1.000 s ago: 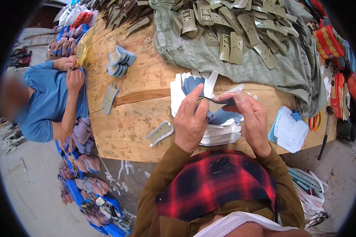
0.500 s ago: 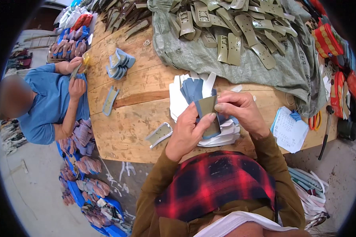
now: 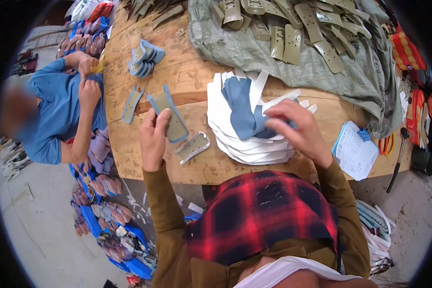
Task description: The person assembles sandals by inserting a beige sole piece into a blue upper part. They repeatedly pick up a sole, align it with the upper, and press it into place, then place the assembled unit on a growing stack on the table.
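Now farther apart: left hand (image 3: 154, 138) around blue-edged plate (image 3: 175, 121), right hand (image 3: 302, 128) loosely curled over blue pieces (image 3: 242, 113).

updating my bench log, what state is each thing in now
Left hand: gripping the blue-edged olive plate
Blue-edged olive plate: held at its left side
Right hand: unclosed, contact with the blue pieces unclear
Blue pieces: fanned atop the white strips
White strips: piled, fanned
Pale-edged plate: lying loose
Blue-edged stack: piled
Bare olive plates: heaped
Grey-green woven sack: spread out, wrinkled
Paper sheet: written on
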Motion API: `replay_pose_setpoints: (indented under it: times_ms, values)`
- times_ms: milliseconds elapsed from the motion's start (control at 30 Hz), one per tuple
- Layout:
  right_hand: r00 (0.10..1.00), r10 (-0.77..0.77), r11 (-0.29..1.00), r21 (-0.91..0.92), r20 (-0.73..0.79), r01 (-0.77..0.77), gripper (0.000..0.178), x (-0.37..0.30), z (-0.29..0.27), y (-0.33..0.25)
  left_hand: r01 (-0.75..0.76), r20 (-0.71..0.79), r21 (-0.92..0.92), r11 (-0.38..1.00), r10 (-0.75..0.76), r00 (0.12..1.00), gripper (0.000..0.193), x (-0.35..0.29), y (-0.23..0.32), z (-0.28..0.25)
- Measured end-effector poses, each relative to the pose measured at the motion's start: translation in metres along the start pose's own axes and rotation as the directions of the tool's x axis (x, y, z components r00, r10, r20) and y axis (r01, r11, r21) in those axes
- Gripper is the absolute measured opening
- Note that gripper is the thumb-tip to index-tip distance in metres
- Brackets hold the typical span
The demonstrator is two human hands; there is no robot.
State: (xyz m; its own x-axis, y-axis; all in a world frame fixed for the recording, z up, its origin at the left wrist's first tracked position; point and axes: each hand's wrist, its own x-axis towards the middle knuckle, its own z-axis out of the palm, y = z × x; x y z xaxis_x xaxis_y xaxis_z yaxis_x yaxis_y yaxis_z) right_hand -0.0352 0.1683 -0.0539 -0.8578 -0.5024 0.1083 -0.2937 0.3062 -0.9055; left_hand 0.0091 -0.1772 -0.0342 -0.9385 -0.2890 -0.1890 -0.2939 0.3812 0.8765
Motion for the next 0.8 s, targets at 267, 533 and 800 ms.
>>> replay_pose_setpoints:
  times_ms: [267, 533, 800]
  values:
    - [0.938, -0.342, 0.922, -0.170, 0.063, 0.348, 0.019, 0.018, 0.021, 0.002, -0.278, -0.270, 0.450, 0.848, 0.426, 0.864, 0.036, 0.009, -0.025, -0.001]
    - [0.921, -0.363, 0.883, -0.266, 0.140, 0.388, 0.011, 0.037, -0.022, -0.022, 0.621, 0.713, -0.551, 0.558, -0.073, 0.698, 0.069, -0.041, 0.043, 0.115]
    - [0.988, -0.029, 0.997, -0.070, -0.149, 0.019, 0.025, 0.012, -0.087, 0.020, 0.368, 0.481, -0.729, 0.576, 0.049, 0.875, 0.033, -0.018, 0.066, 0.145]
